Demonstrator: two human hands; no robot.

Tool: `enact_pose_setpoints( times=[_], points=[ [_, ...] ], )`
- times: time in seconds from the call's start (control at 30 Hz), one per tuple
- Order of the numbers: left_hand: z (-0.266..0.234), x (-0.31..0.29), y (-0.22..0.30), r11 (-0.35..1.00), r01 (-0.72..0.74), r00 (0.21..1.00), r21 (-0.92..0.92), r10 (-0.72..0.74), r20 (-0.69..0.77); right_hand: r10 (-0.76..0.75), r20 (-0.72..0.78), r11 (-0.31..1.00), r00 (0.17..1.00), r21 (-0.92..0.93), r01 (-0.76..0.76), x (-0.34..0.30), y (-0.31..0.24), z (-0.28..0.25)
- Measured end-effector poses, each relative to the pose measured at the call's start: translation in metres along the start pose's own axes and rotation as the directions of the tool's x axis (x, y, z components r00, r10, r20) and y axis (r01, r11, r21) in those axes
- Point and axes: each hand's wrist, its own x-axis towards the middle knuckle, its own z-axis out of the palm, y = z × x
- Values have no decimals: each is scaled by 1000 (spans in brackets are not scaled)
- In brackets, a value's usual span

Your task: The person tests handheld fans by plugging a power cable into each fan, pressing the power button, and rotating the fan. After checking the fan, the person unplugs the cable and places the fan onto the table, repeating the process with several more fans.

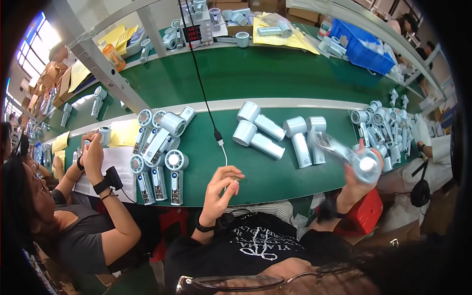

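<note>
My left hand (221, 192) is closed in a pinch near the table's front edge. A thin white cable (225, 153) runs down into its fingers, and a small pale tip shows between thumb and forefinger. The white cable hangs from a black cord (206, 101) that comes down from above. In my right hand (352, 185), at the right, is a light-blue handheld fan (366, 166), its round head by my fingers and its handle pointing left, smeared by motion. Just left of it stand two fans side by side, one of them a pale-blue handheld fan (298, 142).
Two more fans (263, 147) lie mid-table. Several fans with exposed circuit boards (157, 184) lie at the left, and a pile of fans (386, 123) at the right. A co-worker's hands (92, 152) work at the left. A blue bin (364, 46) stands on the far shelf.
</note>
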Motion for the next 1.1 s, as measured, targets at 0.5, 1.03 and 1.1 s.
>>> enact_pose_setpoints(
  times=[0.5,1.03,1.1],
  points=[
    [14,2,7,999,45,999,-2,-45,-11,331,-1,395,944,908,-137,-15,74,-27],
    [11,-3,10,994,73,997,80,-75,24,208,-452,-51,868,-891,-451,235,193,-145],
    [10,0,10,995,69,997,75,-71,19,226,-582,-209,781,-812,-545,246,210,-175]
  ],
)
